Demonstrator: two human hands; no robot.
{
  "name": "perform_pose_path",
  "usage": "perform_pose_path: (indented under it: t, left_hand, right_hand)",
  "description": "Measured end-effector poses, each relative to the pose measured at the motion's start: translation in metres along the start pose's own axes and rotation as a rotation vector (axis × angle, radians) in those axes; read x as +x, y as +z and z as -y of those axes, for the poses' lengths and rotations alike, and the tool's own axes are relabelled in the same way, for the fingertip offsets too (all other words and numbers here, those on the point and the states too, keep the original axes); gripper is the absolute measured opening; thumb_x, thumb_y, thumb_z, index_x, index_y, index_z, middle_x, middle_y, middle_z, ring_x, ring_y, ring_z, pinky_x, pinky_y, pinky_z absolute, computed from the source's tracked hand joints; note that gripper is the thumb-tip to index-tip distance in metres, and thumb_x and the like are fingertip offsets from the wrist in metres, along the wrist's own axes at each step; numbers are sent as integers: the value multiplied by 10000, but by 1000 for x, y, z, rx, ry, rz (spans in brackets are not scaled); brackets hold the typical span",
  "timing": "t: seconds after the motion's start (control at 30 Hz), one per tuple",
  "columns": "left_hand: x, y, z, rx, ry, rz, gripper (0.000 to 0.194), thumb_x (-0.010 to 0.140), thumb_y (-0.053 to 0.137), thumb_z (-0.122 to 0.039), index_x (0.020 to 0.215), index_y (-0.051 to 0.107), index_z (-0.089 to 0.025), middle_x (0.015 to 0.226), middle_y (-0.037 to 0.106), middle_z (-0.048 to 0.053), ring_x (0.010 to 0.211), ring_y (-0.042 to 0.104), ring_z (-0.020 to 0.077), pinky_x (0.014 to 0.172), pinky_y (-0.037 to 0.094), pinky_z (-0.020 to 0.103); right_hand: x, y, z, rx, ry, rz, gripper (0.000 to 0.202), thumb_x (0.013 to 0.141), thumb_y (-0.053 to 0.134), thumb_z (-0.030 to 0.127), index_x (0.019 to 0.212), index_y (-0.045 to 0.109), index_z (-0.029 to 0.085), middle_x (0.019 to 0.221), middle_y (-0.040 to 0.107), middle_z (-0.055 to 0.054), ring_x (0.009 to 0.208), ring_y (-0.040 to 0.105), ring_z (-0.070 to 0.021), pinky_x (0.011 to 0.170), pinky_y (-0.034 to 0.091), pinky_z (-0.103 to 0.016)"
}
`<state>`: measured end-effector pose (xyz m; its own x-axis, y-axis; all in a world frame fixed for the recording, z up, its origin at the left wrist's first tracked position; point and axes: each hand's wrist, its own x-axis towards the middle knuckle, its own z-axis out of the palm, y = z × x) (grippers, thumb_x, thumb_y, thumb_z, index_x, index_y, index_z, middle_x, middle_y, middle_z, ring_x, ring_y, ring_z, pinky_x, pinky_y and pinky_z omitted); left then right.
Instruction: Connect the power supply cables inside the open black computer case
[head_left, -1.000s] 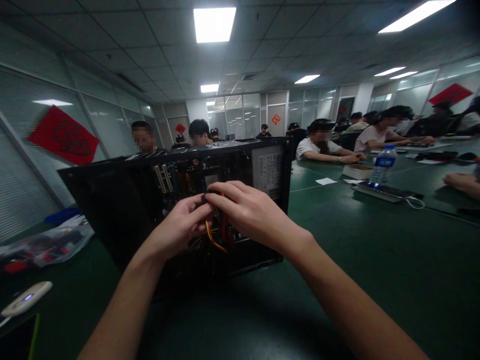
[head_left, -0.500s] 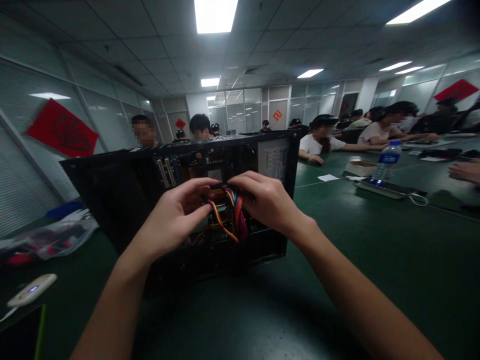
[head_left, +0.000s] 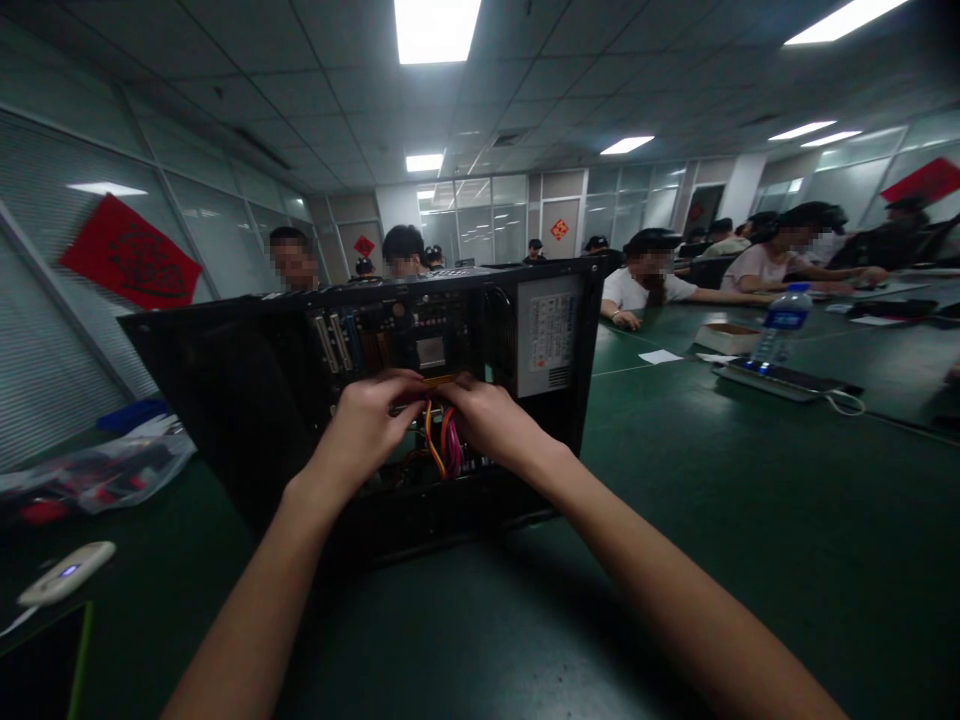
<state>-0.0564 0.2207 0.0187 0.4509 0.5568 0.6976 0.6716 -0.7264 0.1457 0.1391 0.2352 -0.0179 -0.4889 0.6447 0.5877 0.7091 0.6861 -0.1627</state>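
Note:
A black computer case (head_left: 217,390) stands open on the green table, its inside facing me. Both my hands reach into it. My left hand (head_left: 371,415) has thumb and fingers pinched at the top of a bundle of coloured cables (head_left: 448,440). Right beside it, my right hand (head_left: 487,415) is closed around the upper part of the same bundle, its fingertips partly hidden. Above my hands a square silver part (head_left: 431,352) sits on the board, and a labelled power supply (head_left: 545,340) fills the case's upper right.
On the left lie a plastic bag with red and black items (head_left: 105,480) and a white device (head_left: 69,573). A water bottle (head_left: 782,325) stands on a dark box at the right, near an open carton (head_left: 727,337). Several people sit around the tables.
Both hands have moved deeper into the case and closer together, with the cables drawn in. The power supply and silver part show more fully.

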Motion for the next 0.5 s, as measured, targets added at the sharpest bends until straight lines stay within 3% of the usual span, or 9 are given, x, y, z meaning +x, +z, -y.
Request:
perform_pose_path:
  t: [0.1, 0.17, 0.33, 0.5]
  left_hand:
    - [-2, 19, 20, 54, -28, 104, 149, 880, 604, -178, 976, 716, -158, 1044, 725, 75, 976, 684, 211, 901, 540, 353]
    - [-4, 29, 30, 130, -60, 186, 153, 891, 595, -187, 981, 717, -170, 1045, 723, 68, 971, 679, 215, 886, 532, 352]
    - [-5, 45, 42, 237, -161, 315, 164, 897, 591, -202, 996, 720, -188, 1059, 732, 59, 991, 682, 214, 863, 520, 318]
    - [7, 47, 47, 359, -165, 442, 179, 880, 589, -181, 980, 735, -207, 1031, 744, 45, 964, 694, 226, 799, 519, 310]
  right_hand:
    - [8, 23, -14, -117, 121, 182, 341, 959, 410, 99, 1253, 571, 163, 1202, 612, -140, 1034, 628, -219, 890, 477, -320]
    - [11, 32, -23, -143, 135, 239, 319, 961, 399, 98, 1214, 582, 166, 1201, 605, -128, 1055, 617, -213, 897, 466, -307]
    - [11, 36, -35, -160, 126, 223, 292, 941, 417, 104, 1162, 593, 177, 1243, 576, -109, 1052, 615, -220, 858, 469, -306]
    - [11, 33, -35, -136, 110, 245, 269, 945, 431, 150, 1156, 596, 178, 1248, 575, -120, 1035, 621, -225, 825, 480, -311]
